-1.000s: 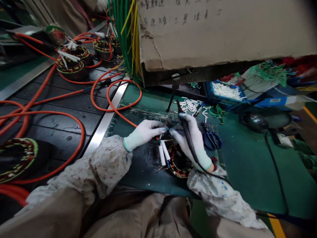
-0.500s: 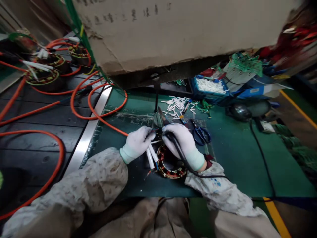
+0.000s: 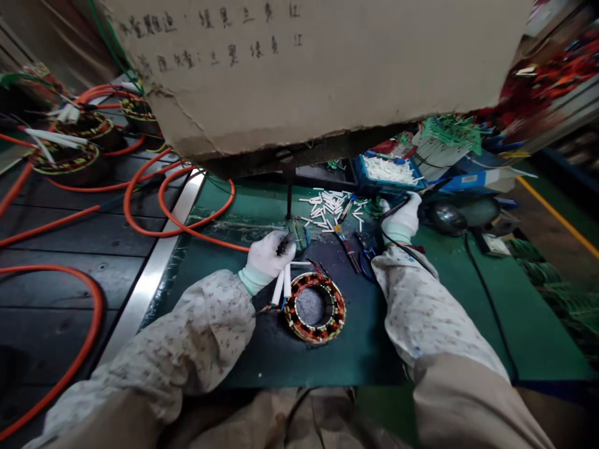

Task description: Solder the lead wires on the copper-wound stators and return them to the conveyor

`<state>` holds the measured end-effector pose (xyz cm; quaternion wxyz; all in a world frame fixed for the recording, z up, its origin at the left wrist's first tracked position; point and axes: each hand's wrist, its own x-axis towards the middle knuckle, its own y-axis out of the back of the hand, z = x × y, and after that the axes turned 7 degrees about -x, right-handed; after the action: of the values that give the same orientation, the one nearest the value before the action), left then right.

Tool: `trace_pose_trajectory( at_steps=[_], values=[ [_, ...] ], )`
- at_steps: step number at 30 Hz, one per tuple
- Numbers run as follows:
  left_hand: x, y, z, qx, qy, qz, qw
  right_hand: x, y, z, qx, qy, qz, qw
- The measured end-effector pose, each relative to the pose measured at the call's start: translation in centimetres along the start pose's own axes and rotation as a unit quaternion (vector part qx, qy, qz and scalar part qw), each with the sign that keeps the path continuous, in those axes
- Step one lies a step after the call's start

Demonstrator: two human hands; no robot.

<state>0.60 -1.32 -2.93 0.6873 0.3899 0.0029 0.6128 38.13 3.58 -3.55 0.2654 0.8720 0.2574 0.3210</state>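
Note:
A copper-wound stator [image 3: 314,305] with an orange and green rim lies on the dark mat [image 3: 355,349] in front of me. My left hand [image 3: 269,252], in a white glove, pinches its lead wires, which carry two white sleeves [image 3: 282,285], just left of and above the stator. My right hand [image 3: 405,217], also gloved, is stretched out to the right near a blue bin [image 3: 388,181]. It is closed around a black-corded soldering iron whose tip is hidden; the cord [image 3: 388,232] loops beside the wrist.
Loose white sleeves [image 3: 327,204] lie scattered behind the stator. Blue-handled scissors [image 3: 366,255] rest by my right sleeve. A large cardboard sheet [image 3: 304,68] overhangs the bench. Orange cables [image 3: 187,215] and more stators [image 3: 70,159] cover the left. A dark round object [image 3: 447,218] sits at right.
My right hand has left the stator leads and swung right toward the blue bin, taking the soldering iron along. My left hand stays on the wires. The stator now shows uncovered.

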Motion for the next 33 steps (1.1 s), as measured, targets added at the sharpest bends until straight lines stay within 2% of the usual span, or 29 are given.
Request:
trace_pose_trajectory(
  at_steps=[2,4,7,10,12,15,18,22,26,28,31,33],
  values=[
    [-0.1,0.1,-0.1,-0.005,-0.001,-0.002,1.000,-0.1,0.2,-0.5,-0.028,-0.053,0.006,0.998],
    [0.0,0.1,-0.1,-0.014,-0.011,0.001,1.000,-0.8,1.4,-0.7,-0.039,-0.087,0.013,0.995],
    [0.2,-0.1,-0.1,-0.035,-0.033,0.004,0.999,-3.4,4.3,-2.0,0.006,-0.071,0.029,0.997],
    [0.2,-0.2,-0.2,-0.040,-0.046,-0.001,0.998,-8.2,6.5,-6.1,0.101,-0.006,0.018,0.995],
    [0.1,-0.1,-0.3,-0.033,-0.054,0.004,0.998,-12.0,6.9,-10.0,0.201,0.060,-0.029,0.977],
    [-0.1,0.1,-0.3,-0.021,-0.076,0.037,0.996,-16.5,6.2,-15.2,0.259,0.090,-0.087,0.958],
    [-0.3,0.5,0.0,-0.016,-0.075,0.072,0.994,-18.5,4.8,-17.3,0.242,0.103,-0.127,0.956],
    [0.1,0.6,0.6,-0.042,-0.068,0.045,0.996,-18.9,4.0,-17.0,0.169,0.119,-0.178,0.962],
    [0.8,0.5,0.7,-0.075,-0.084,-0.010,0.994,-18.5,5.0,-15.7,0.161,0.159,-0.238,0.944],
    [1.0,0.6,0.7,-0.077,-0.073,-0.023,0.994,-17.9,5.5,-14.0,0.132,0.159,-0.218,0.954],
    [1.1,0.7,0.9,-0.084,-0.053,-0.028,0.995,-16.7,5.6,-9.7,-0.022,0.121,-0.159,0.980],
    [1.1,0.8,1.2,-0.096,-0.046,-0.025,0.994,-16.1,5.5,-6.8,-0.120,0.117,-0.176,0.970]
  ],
)
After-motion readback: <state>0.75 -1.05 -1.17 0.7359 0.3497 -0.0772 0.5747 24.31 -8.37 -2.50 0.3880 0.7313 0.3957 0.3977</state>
